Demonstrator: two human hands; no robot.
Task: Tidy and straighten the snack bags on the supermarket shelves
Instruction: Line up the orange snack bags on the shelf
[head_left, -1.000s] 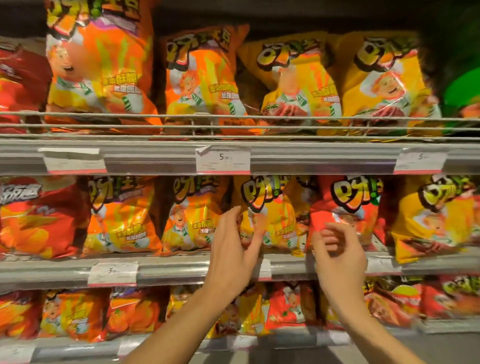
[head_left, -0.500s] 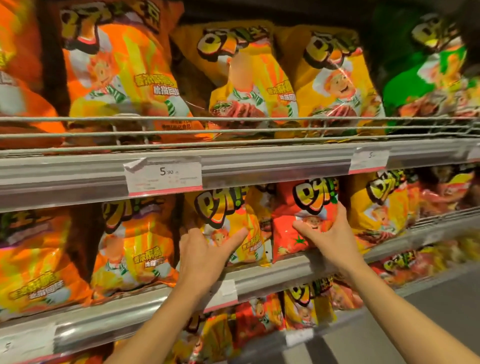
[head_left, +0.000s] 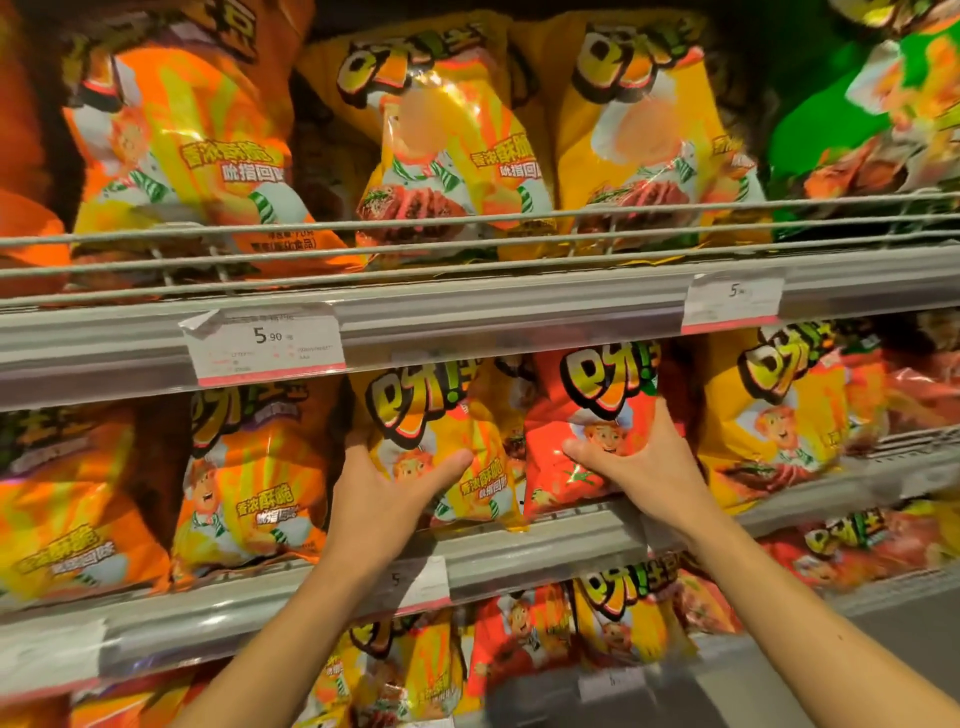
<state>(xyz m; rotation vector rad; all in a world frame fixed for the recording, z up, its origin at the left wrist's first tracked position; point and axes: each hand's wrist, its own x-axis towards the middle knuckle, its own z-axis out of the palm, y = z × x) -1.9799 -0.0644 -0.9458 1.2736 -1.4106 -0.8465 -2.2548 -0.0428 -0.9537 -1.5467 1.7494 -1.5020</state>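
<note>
The glossy yellow snack bag (head_left: 441, 447) on the middle shelf shows orange sunburst rays, a black-edged yellow-green logo and a cartoon chef. Beside it, the shiny red snack bag (head_left: 587, 431) carries the same logo. The crinkled green snack bag (head_left: 852, 119) sits upper right. The white paper price tag (head_left: 266, 344) has a red bottom stripe.

Left hand (head_left: 387, 486) grips yellow bag (head_left: 441, 447); right hand (head_left: 641, 462) apparently red bag (head_left: 576, 426).
</note>
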